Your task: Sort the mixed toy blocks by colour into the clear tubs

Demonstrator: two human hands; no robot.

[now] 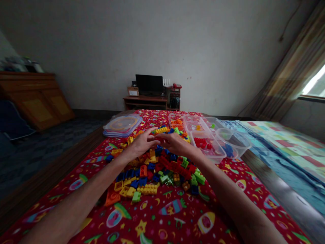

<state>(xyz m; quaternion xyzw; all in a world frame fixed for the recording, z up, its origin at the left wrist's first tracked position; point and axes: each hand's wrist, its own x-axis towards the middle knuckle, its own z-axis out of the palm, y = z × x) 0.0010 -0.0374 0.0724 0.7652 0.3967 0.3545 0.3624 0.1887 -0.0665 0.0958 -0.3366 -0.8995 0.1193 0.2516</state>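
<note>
Yellow plastic brick lies crosswise at upper centre, just beyond your left hand, the nearer, and your right hand, both loosely open above the heaped bricks.

The left forearm and right forearm are shown bare from the lower edge of the view to the wrists, each long and smooth and narrowing into a slender left hand and right hand, whose fingers are seen bare as well.
</note>
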